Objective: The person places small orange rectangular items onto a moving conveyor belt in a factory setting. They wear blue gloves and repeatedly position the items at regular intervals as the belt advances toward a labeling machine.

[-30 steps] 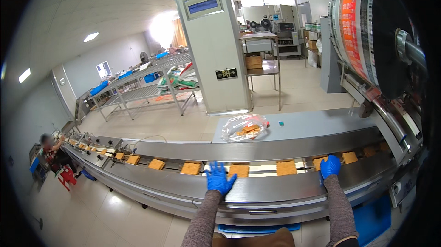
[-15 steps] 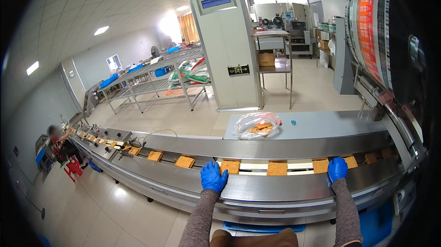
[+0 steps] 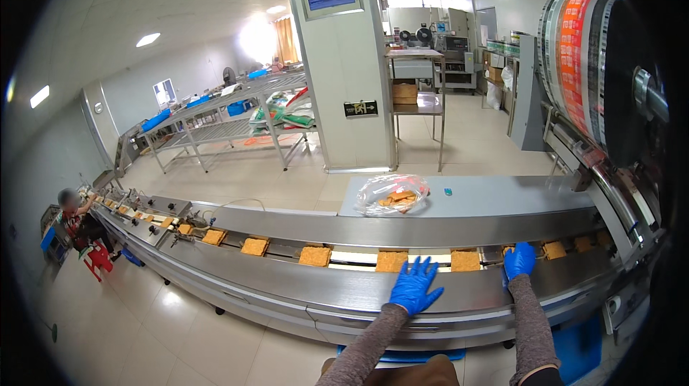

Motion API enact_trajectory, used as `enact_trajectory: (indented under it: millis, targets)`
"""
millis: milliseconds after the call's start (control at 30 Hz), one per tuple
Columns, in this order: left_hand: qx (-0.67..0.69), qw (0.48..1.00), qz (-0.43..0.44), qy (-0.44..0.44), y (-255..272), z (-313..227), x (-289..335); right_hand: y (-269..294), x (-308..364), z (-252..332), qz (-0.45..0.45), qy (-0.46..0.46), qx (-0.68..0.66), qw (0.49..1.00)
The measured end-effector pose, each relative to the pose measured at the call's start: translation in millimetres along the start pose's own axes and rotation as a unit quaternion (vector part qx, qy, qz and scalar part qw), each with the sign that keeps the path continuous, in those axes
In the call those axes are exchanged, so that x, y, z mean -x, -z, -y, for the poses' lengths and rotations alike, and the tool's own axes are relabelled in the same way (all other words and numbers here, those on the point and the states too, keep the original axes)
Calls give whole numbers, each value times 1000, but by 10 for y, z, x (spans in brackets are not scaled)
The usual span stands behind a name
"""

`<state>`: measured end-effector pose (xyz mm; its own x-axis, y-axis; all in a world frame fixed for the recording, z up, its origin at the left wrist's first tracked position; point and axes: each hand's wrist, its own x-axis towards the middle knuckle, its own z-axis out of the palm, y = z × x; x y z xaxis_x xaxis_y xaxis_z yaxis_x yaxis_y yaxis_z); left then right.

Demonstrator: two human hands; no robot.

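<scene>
A long steel conveyor curves across in front of me, carrying a row of square orange-brown blocks. My left hand, in a blue glove, rests flat on the near rim with fingers spread, just below one block. My right hand, also blue-gloved, reaches over the rim to the belt, fingers curled beside another block; whether it holds anything is hidden. More blocks trail off to the left.
A clear plastic bag with orange-brown pieces lies on the steel shelf behind the belt. A big roll of printed film hangs at the right. Another person sits at the conveyor's far left end. A white pillar stands behind.
The blocks have travelled along the belt. My left hand has shifted slightly right along the rim, and my right hand stays at the belt's edge. My head has lowered a little.
</scene>
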<state>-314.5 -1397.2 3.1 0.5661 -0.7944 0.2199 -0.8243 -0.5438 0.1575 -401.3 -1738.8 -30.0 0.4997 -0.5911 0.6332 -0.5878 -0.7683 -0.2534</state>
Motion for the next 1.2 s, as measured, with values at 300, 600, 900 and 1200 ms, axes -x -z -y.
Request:
enact_trajectory:
  millis: [300,600,900,1200]
  targets:
    - [24,999,20,8,12,-266,-88,59,30,16,38,26,-4,999]
    - [-29,973,-37,227,-15,129,29,-7,-34,-128,149,-96,25,984]
    - [-219,891,-295,266,108,1306,509,-170,5,-199,-12,3,-52,999]
    - [-74,932,-247,253,264,1485,626,-301,27,-331,37,1,-43,998]
